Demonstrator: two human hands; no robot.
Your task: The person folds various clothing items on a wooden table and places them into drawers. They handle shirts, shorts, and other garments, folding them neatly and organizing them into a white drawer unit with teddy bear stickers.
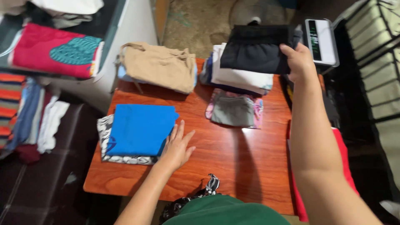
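Head view, looking down on a reddish wooden table [216, 154].

I see the right hand [298, 62] stretched to the far right of the table, fingers closed on the right edge of a folded black garment [256, 48]. That garment sits on top of a stack of folded white cloth [239, 77], with darker folded pieces under it whose kind I cannot tell.

The left hand [177, 148] lies flat on the table, palm down, fingers spread wide and holding nothing. Its fingertips touch the right edge of a folded blue garment [139, 129]. The blue garment rests on a black-and-white patterned cloth [125, 158] at the near left of the table.

Far left on the table: a folded tan garment [160, 66] over something light blue. Middle, just in front of the white stack: a folded grey piece [233, 110] lying on a pink patterned cloth [257, 112].

Off the table, upper left, a folded red cloth with a teal print [54, 50] lies on a dark surface. A red fabric [346, 162] hangs beside the table's right edge, partly behind my right forearm. A flat device with a white face [323, 41] sits just beyond the right hand.
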